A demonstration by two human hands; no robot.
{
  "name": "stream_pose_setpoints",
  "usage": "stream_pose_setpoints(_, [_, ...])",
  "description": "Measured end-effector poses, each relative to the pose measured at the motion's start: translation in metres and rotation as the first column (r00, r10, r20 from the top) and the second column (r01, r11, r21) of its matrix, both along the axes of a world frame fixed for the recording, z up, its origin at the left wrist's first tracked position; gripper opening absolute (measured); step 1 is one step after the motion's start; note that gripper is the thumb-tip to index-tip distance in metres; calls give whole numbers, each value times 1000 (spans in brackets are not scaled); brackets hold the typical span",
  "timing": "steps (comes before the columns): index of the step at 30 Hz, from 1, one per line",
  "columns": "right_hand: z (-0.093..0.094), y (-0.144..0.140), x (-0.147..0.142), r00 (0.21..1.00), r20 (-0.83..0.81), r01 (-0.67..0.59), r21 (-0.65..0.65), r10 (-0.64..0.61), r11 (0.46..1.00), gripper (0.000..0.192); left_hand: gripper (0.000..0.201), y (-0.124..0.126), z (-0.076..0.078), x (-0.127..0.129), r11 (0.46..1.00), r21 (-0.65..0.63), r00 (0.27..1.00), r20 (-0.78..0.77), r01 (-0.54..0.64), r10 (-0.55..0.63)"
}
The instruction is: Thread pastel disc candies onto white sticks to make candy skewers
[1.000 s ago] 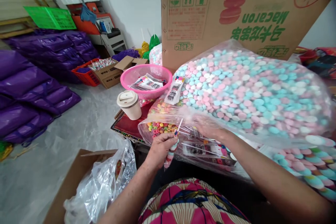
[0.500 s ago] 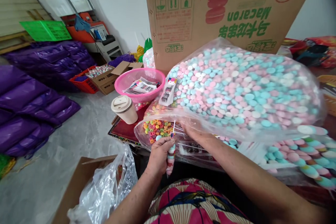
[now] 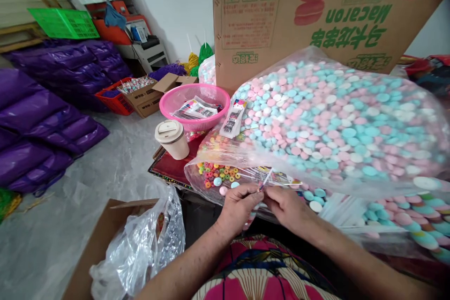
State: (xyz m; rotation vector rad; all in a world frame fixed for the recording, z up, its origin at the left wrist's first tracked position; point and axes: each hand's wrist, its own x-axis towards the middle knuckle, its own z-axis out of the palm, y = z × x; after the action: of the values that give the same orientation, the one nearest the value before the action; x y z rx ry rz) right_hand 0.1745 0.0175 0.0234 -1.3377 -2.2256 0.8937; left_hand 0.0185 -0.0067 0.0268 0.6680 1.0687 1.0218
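Observation:
In the head view my left hand [image 3: 242,205] is closed around the neck of a wrapped candy skewer [image 3: 250,221], whose pink and pale body hangs below the fingers, partly hidden. A white stick [image 3: 267,176] pokes up from the neck, leaning right. My right hand [image 3: 290,207] meets the left there, its fingertips pinched at the neck of the wrapper; whatever thin piece may be between them is hidden. Just beyond the hands lie ring-shaped candies [image 3: 225,172] in orange, green and red, inside an open clear bag, with several thin sticks or strips beside them.
A large clear bag of pastel candies [image 3: 337,117] fills the table's right side before a macaron carton [image 3: 253,18]. To the left stand a lidded cup [image 3: 173,140] and a pink basket [image 3: 197,125] of wrappers. An open carton with clear plastic [image 3: 137,248] sits low at left.
My right hand has come back from the bag's opening to join the left at the wrapper's neck. The left hand and skewer have shifted right, and the camera view has turned slightly.

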Motion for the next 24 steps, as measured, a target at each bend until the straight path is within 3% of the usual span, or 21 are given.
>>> stream_pose_setpoints(3, [-8,-25,-2,991,-90,88,-104,-97,991,25,29,-3,0,6,996,90,1000,-25,3,-1])
stream_pose_setpoints(5, [-11,-32,3,973,-154,147,-150,-170,978,23,30,-4,-1,6,999,21,999,-24,46,-45])
stream_pose_setpoints(10, [3,-40,25,934,-243,254,-62,-261,965,19,34,-1,-2,5,985,-123,993,38,118,-114])
stream_pose_setpoints(14, [19,-48,26,873,-427,144,-236,-236,961,27,32,-1,2,12,981,-79,983,-27,179,-181])
stream_pose_setpoints(17, [19,-49,17,798,-537,85,-350,-274,933,30,30,-2,7,18,979,-73,976,-96,192,-198])
stream_pose_setpoints(19, [14,-48,13,802,-532,109,-319,-272,942,31,27,-2,9,21,979,-69,968,-149,194,-203])
stream_pose_setpoints(24, [6,-37,10,925,-335,169,-64,-181,984,43,23,-5,15,23,965,-77,938,-225,251,-262])
